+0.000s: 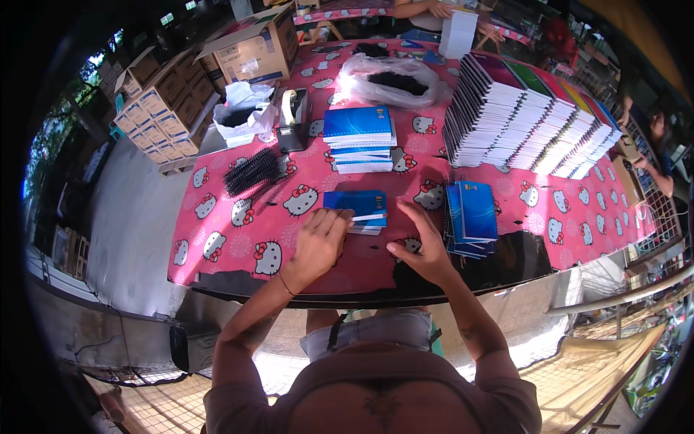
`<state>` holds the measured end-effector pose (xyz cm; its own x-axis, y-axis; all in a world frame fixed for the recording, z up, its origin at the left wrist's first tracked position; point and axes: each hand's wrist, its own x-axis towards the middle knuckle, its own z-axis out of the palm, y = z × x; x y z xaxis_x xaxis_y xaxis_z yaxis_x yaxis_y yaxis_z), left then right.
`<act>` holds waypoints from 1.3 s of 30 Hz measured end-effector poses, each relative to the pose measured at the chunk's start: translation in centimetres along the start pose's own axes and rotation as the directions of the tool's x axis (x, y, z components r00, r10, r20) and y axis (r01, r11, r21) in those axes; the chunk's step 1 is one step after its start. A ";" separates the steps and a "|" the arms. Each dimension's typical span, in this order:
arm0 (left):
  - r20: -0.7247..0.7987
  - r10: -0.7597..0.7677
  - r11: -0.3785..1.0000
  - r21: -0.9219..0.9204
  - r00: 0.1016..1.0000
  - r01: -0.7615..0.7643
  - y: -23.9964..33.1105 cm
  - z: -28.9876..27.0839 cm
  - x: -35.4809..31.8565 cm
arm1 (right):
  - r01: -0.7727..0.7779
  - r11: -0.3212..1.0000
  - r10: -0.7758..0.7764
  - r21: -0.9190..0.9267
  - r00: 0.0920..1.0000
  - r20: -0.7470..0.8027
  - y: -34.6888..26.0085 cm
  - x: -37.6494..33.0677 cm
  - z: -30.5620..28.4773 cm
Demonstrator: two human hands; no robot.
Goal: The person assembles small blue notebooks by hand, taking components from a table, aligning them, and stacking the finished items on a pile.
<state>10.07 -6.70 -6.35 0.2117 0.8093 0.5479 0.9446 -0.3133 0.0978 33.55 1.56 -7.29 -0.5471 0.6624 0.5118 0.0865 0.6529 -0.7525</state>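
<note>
A small pile of blue-covered notebooks (pixel 365 201) lies in front of me at the middle of the table. My left hand (pixel 320 240) is at its near left corner, fingers curled over the top notebook's edge and closed on it; the thumb is mostly hidden. Just right of the pile, my right hand (pixel 425 249) is held with thumb and fingers apart and nothing between them. Beside that hand lies a stack of blue spiral-bound notebooks (pixel 476 211). Beyond the pile stands a taller stack of blue-covered notebooks (pixel 358 124), with no coils showing on it.
Loose black binding coils (pixel 251 172) lie at left, near a tape dispenser (pixel 293 123) and a white bag (pixel 244 116). A clear plastic bag (pixel 354 76) holds black coils. Tall rows of spiral notebooks (pixel 499 119) stand at right. Cartons (pixel 253 54) stand far left; other people work beyond.
</note>
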 end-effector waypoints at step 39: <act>-0.063 -0.454 0.803 -0.461 0.889 0.378 1.3 -1.4 -7.5 | -0.436 0.864 0.378 0.250 0.892 0.250 1.9 -4.0 3.9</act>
<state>9.32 -13.86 -9.18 -0.2568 0.8301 0.4949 0.7232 -0.1747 0.6682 32.71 -1.29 -12.41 -0.6634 0.7451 0.0684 0.1050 0.1832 -0.9775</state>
